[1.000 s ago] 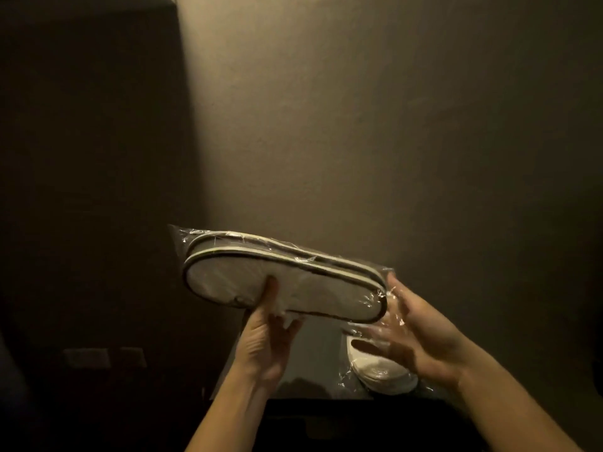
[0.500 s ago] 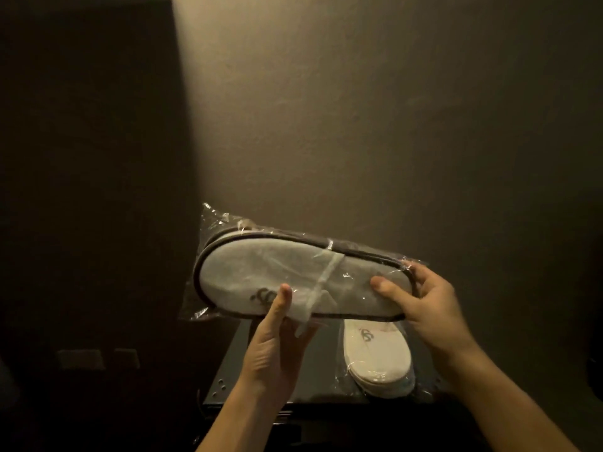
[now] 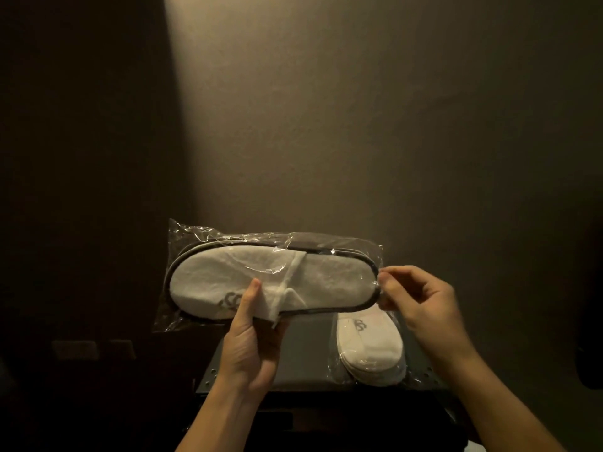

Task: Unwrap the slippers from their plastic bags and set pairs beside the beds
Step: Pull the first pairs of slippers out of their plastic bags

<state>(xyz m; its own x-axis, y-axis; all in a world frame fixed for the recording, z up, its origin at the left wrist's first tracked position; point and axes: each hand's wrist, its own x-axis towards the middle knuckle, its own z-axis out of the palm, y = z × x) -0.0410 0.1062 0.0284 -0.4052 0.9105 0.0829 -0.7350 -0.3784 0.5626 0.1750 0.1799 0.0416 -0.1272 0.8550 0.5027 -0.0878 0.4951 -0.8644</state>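
In the lower middle of the frame, held up in front of a dim brown wall (image 3: 391, 125), is a pair of white terry slippers with dark grey edging (image 3: 270, 282), sealed in a clear crinkled plastic bag (image 3: 182, 236); the pair lies lengthwise across the frame, toe end towards the left, with a small grey logo low on the toe part; the bag's loose corners stand out beyond the slippers at upper left and lower left. The left hand (image 3: 251, 347) comes up from the bottom centre and grasps the package from below, thumb pressed on the front face just beside the logo, the other fingers hidden behind the package; the right hand (image 3: 421, 301), in from the lower right, has its fingers curled, and thumb and fingertips pinch the plastic at the heel end of the bag, at the right edge of the package. Below the held pair, a second pair of white slippers in clear plastic (image 3: 372, 350) lies on a flat grey metal surface with small holes along its edges (image 3: 310, 353), toes pointing up the frame, its upper part hidden behind the held package; the left third of the frame is dark shadow.
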